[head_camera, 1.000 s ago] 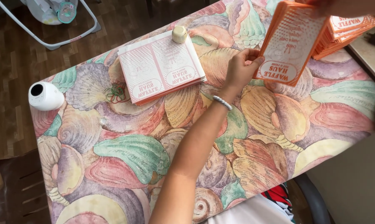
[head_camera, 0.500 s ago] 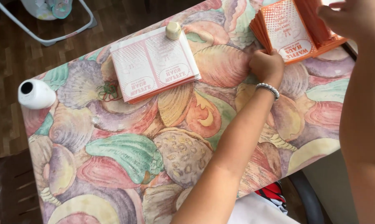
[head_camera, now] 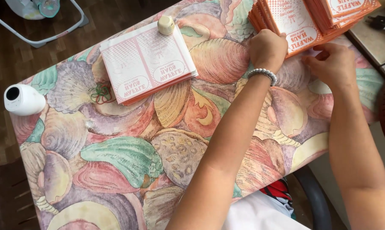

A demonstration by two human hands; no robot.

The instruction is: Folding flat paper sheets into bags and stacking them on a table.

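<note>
A fanned stack of orange-and-white printed paper sleeves (head_camera: 301, 21) lies at the table's far right corner. My left hand (head_camera: 267, 49), with a beaded bracelet on its wrist, is curled on the stack's near edge. My right hand (head_camera: 333, 64) is just to its right and pinches the lower edge of the same stack. A second, flat pile of white-and-orange sleeves (head_camera: 147, 64) lies further left, apart from both hands. A small cream round object (head_camera: 166, 24) sits on its top edge.
A seashell-patterned cloth (head_camera: 128, 157) covers the table. Green and red rubber bands (head_camera: 100, 93) lie beside the flat pile. A white cylindrical device (head_camera: 24, 99) stands at the left edge. A white tube frame (head_camera: 39, 40) stands on the wooden floor, and a ledge with a cable (head_camera: 382, 23) is at the right.
The orange stack was held up in my right hand and now lies on the table. My left hand has moved up onto its edge, and my right hand has come down beside it.
</note>
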